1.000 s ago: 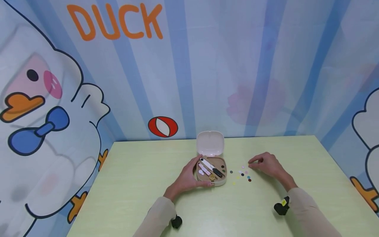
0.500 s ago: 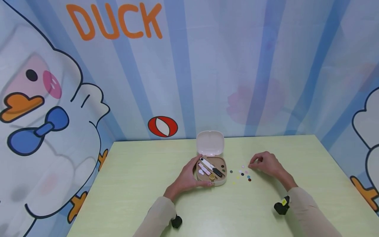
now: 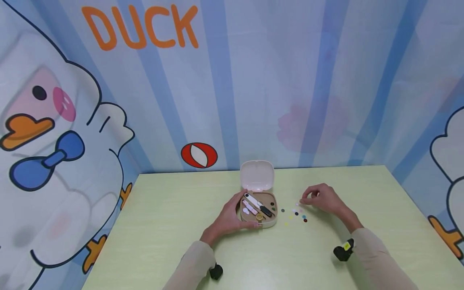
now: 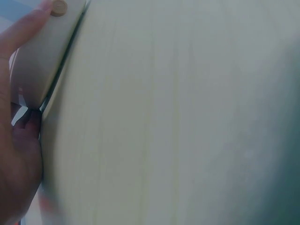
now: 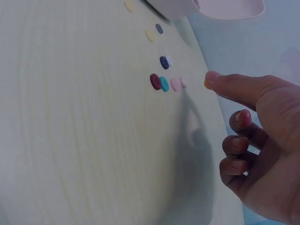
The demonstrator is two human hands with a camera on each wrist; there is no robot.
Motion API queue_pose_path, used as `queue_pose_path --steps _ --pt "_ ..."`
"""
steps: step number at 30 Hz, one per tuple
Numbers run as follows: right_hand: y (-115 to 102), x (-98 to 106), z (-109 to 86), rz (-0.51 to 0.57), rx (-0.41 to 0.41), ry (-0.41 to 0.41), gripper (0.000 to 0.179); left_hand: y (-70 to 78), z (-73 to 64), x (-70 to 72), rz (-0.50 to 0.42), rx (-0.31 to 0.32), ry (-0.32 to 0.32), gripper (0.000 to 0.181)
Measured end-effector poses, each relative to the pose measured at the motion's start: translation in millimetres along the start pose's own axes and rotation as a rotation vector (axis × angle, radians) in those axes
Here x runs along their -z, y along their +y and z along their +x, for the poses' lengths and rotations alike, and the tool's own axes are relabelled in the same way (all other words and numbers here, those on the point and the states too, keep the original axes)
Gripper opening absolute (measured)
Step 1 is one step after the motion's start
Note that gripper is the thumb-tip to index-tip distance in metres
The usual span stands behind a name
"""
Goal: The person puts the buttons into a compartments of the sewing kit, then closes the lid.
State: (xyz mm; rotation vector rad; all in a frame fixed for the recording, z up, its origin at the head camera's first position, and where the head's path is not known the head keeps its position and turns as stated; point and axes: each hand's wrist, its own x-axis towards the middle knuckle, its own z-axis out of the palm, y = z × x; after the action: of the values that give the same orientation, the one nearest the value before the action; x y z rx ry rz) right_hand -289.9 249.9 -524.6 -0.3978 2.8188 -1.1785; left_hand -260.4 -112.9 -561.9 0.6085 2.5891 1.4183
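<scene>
My left hand (image 3: 229, 216) grips the near left side of a pale pink sewing box (image 3: 268, 224), its lid (image 3: 257, 175) standing up at the back. In the left wrist view the thumb lies along the box wall (image 4: 42, 61). Inside the box are a white-and-black tool (image 3: 258, 204), a pink striped piece (image 3: 250, 207), a small gold ring-shaped piece (image 3: 259, 217) and a few dark buttons (image 3: 272, 204). My right hand (image 3: 322, 197), above the table, pinches a yellow-orange button (image 5: 207, 85) between thumb and index finger; most of it is hidden by the fingertips.
Several loose buttons lie right of the box, among them a dark red button (image 5: 155, 82), a teal button (image 5: 164, 84), a navy button (image 5: 164, 62) and a pink button (image 5: 175, 84). The pale wooden table (image 3: 174, 201) meets a printed curtain (image 3: 246, 100) behind.
My right hand has shifted slightly left and up, toward the box, with the button still pinched. The left hand and box stay where they were.
</scene>
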Motion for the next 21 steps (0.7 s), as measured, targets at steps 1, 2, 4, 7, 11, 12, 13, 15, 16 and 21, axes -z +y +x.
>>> queue_pose_path --steps 1,2,4,7,11,12,13,15,16,21 --pt "-1.9 0.4 0.1 0.001 0.007 -0.002 0.009 0.1 -0.1 -0.1 -0.002 0.001 -0.001 0.119" --pt "-3.8 0.6 0.4 0.004 0.004 -0.002 0.008 0.2 -0.2 -0.2 -0.003 0.002 -0.001 0.119" --pt "-7.9 0.9 1.0 0.013 0.012 -0.008 0.009 0.2 -0.3 -0.3 -0.006 0.001 0.000 0.119" --pt "-13.9 0.5 2.2 0.030 0.031 -0.020 0.010 -0.3 -0.1 -0.5 -0.014 -0.004 0.002 0.118" --pt "-20.5 -3.0 5.0 0.056 0.031 -0.035 0.012 -0.8 0.1 -0.7 -0.019 -0.014 0.004 0.118" --pt "-22.1 -4.1 5.7 0.061 0.033 -0.040 0.012 -0.8 0.1 -0.6 -0.020 -0.017 0.004 0.118" --pt "-23.4 -5.3 6.5 0.066 0.031 -0.044 0.012 -0.7 0.0 -0.6 -0.021 -0.019 0.004 0.118" --pt "-26.3 -8.0 8.2 0.076 0.028 -0.052 0.011 -0.6 -0.1 -0.5 -0.024 -0.022 0.003 0.119" --pt "-27.9 -9.4 9.1 0.084 0.029 -0.056 0.011 -0.7 -0.2 -0.4 -0.023 -0.023 0.003 0.119" --pt "-35.3 -16.1 13.7 0.111 0.052 -0.076 0.011 -0.9 -0.9 -0.1 -0.021 -0.022 0.003 0.119"
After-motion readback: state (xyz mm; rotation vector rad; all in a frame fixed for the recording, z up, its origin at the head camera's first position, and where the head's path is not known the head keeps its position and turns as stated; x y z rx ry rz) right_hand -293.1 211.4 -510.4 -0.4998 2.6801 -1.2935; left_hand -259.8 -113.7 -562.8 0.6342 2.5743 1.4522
